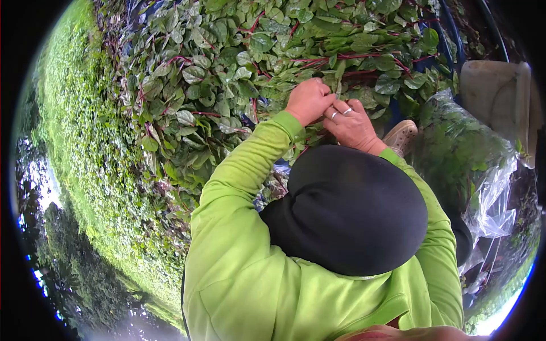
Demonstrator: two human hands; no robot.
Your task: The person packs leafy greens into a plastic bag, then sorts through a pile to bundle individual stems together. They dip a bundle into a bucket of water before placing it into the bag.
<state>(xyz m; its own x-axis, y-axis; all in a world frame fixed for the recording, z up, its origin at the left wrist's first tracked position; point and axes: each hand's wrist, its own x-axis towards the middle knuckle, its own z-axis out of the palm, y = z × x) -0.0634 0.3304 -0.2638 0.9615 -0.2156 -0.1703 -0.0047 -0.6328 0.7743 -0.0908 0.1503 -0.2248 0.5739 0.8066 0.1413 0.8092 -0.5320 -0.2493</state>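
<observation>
"Where's the leafy sprig (339, 75)?"
"Just beyond the left hand (309, 101) and right hand (354, 126), long axis pointing away from the body, inside the blue sheet's (455, 37) right edge."
"Nearer hand?"
"Neither clearly; fingers meet around its base. Which one pinches it, I can't tell."

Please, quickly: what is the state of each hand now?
Left hand: fingers curled, at the leaves; grip hidden, cannot tell what it holds.
Right hand: fingers bent, close against the left; its grip cannot be told either.
</observation>
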